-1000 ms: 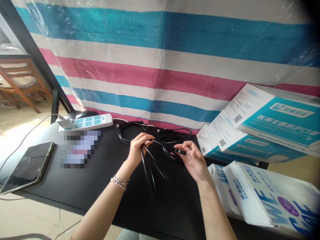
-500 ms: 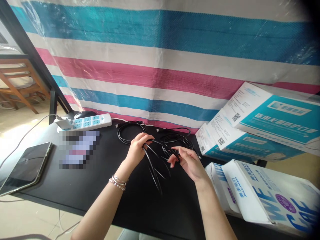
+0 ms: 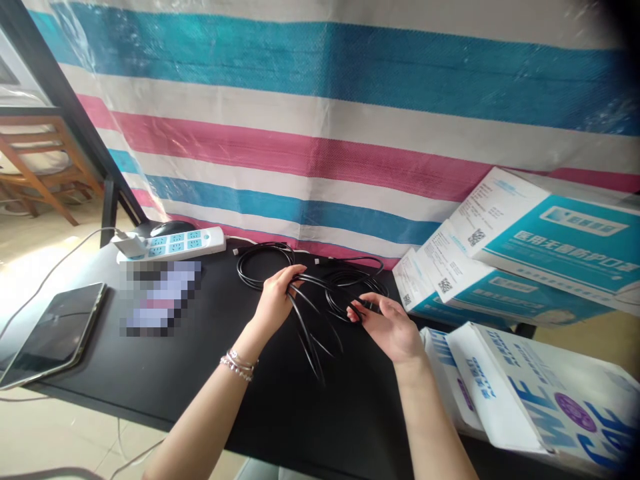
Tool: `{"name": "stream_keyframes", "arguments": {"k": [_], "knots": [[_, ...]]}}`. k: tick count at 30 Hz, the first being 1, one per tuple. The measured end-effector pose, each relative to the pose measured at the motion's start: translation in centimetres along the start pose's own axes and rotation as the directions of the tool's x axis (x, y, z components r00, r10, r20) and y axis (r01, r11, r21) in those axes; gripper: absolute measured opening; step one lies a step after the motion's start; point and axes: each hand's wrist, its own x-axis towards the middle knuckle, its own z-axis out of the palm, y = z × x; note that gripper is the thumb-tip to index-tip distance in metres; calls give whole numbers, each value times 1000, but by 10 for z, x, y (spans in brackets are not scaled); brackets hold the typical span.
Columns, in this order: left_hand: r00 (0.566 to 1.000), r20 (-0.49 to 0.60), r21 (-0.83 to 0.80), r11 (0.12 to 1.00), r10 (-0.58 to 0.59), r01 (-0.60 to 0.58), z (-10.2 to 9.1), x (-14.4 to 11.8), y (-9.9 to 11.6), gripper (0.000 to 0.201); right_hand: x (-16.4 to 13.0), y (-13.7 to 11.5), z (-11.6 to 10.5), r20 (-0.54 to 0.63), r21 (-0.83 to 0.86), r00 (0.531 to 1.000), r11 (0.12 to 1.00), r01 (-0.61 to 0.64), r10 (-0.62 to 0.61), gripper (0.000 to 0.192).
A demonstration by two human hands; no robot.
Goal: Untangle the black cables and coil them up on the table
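A black cable (image 3: 309, 332) hangs in loose loops from my left hand (image 3: 276, 297), whose fingers are closed round it. From there the same cable stretches across to my right hand (image 3: 387, 323), where thumb and fingers pinch another stretch of it. Behind my left hand lies a coiled black cable (image 3: 241, 267) with a pale plug end. A second coiled black cable (image 3: 373, 261) rests behind my right hand, partly hidden by the strands I hold. Both coils lie on the black table (image 3: 320, 420).
To the left are a white power strip (image 3: 213, 240) with an adapter in it, a black mouse (image 3: 173, 229), a tablet (image 3: 55, 333) and a pixelated item (image 3: 163, 300). Teal-and-white boxes (image 3: 565, 227) and white cartons (image 3: 530, 393) stand at the right. A striped sheet (image 3: 320, 120) hangs behind.
My right hand has shifted slightly to the right along the cable, and its fingers have changed position. My left hand keeps its hold in nearly the same place.
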Motion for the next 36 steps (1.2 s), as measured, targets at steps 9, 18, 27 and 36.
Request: {"name": "stream_keyframes", "arguments": {"k": [9, 18, 27, 36], "knots": [[974, 29, -224, 948, -225, 225, 0, 1, -1, 22, -3, 0, -8, 198, -27, 980, 1000, 4, 2, 31], [889, 169, -412, 789, -425, 456, 0, 5, -1, 29, -8, -2, 9, 459, -243, 878, 970, -21, 134, 32], [792, 337, -465, 641, -510, 610, 8, 3, -6, 40, -10, 5, 20, 614, -232, 749, 964, -131, 249, 45], [727, 419, -423, 591, -544, 687, 8, 2, -11, 37, -9, 9, 22, 532, -204, 821, 972, -115, 208, 36]]}}
